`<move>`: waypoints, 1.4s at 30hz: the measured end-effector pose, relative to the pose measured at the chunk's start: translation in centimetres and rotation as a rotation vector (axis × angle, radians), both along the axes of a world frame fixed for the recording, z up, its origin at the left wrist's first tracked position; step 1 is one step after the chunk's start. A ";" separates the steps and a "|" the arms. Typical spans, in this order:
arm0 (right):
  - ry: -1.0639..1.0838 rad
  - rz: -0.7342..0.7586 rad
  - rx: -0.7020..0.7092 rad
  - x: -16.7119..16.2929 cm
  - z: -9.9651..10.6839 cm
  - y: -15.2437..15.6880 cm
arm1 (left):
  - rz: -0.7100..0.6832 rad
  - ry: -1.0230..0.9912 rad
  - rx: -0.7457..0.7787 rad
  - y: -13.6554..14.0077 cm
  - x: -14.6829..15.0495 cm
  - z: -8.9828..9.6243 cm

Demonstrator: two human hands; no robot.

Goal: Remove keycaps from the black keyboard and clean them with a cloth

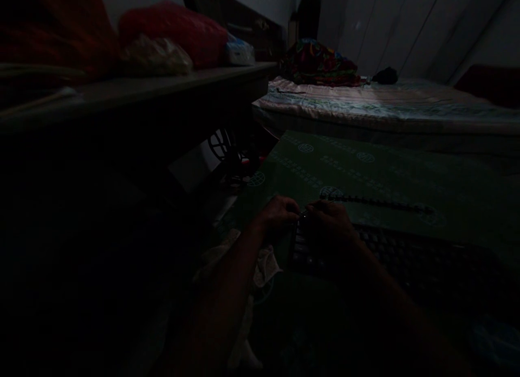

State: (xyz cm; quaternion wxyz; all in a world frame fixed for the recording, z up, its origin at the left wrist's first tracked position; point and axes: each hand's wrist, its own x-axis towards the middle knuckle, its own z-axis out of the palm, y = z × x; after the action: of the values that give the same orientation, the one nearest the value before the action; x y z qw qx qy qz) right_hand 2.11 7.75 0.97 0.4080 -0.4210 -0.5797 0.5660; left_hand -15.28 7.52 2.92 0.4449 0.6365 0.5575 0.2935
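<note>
In the dim light, my left hand (279,212) and my right hand (331,221) meet at the far left corner of a dark keyboard (422,258). The fingertips of both are drawn together around a small spot with a faint glint. Whatever lies between them is too dark and small to name. Beyond my right hand stretches a row of small dark pieces (374,201), which look like keycaps. The keyboard lies on a green printed sheet (300,168). A crumpled pale cloth (266,266) is beside and partly behind my left forearm.
To the left is a raised shelf (170,87) holding a red plastic bag (174,30) and a small pale packet (240,52). A bed (385,103) with bundled patterned fabric (319,63) stands behind. A dark fan-like wheel (221,145) shows below the shelf.
</note>
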 end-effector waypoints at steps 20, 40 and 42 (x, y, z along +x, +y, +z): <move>-0.786 0.277 0.510 -1.1 2.5 3.1 | -0.059 -0.015 0.094 0.5 0.0 -1.0; -0.068 -0.081 0.078 -0.6 1.1 1.0 | -0.034 -0.040 0.068 -0.3 0.2 0.1; -0.025 -0.096 0.041 -0.5 1.6 0.7 | -0.011 -0.054 0.113 -0.5 0.2 0.6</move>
State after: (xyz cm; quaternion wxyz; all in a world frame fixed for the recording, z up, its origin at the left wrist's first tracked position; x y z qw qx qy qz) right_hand 1.59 8.48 2.55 0.4359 -0.4468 -0.5755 0.5284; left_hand -15.04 7.05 3.48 0.4246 0.6558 0.5242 0.3389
